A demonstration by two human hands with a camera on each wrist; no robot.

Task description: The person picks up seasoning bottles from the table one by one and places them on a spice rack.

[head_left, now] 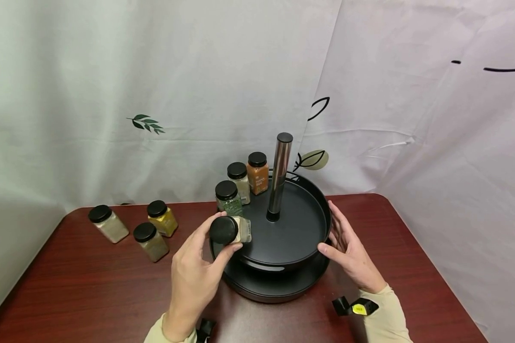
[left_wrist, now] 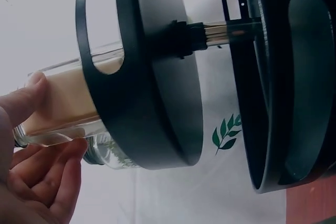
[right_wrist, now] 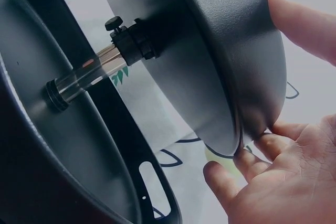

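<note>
Left hand (head_left: pixel 196 274) holds jar of pale powder (head_left: pixel 244 230) between thumb and fingers, at left edge of top black tray (head_left: pixel 298 233). Left wrist view: I see jar's low part behind tray's wall. Right hand (head_left: pixel 351 250), thumb and fingers wide apart, touches tray's right side. Green jar (head_left: pixel 230 206) just behind.

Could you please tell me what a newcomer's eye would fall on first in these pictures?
Most likely the round black two-tier tray with its shiny metallic post, standing on the reddish-brown tabletop. Next might come the square clear-glass, black-lidded jar in the person's left grip at the left edge of the upper tier, then three similar jars farther left.
</note>
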